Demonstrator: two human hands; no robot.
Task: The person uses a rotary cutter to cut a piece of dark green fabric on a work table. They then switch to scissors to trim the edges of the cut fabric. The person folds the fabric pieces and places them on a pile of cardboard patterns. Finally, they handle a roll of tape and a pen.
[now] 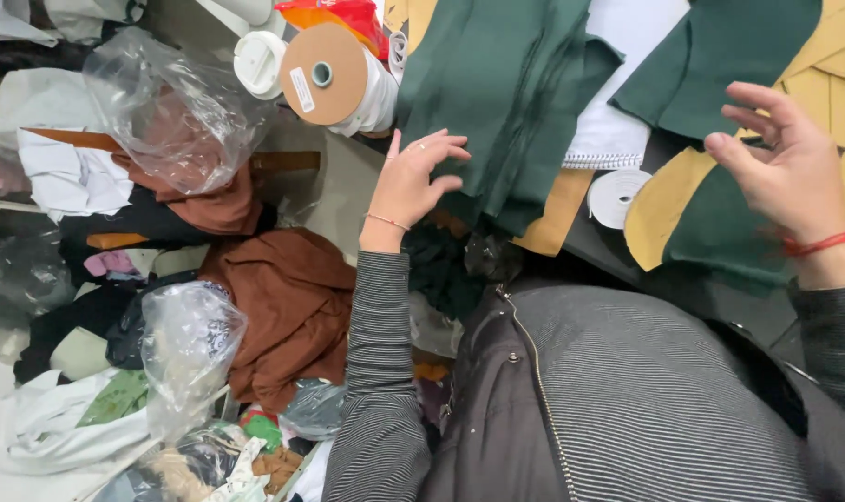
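Your left hand [413, 186] lies flat, fingers spread, pressing on the near edge of a stack of dark green fabric pieces [497, 102]; it grips nothing. Your right hand [780, 153] hovers half open, fingers loosely curled, above a second green piece [720, 223] that lies on a mustard-yellow pattern piece [668, 191]; it holds nothing, and I cannot tell whether the fingertips touch the cloth.

Judged from the folds, the green fabric is soft, light and limp, with a felt-like nap that should not slip. Take it at a cut edge or corner, since layers may drag together.

A white tape roll [615, 197] sits between the 2 green lots; a larger spool with a brown cardboard end [325, 74] stands beyond your left hand.

The stack's far end is cut off at the frame top, your torso hides the table's near edge, and the layer count cannot be read.
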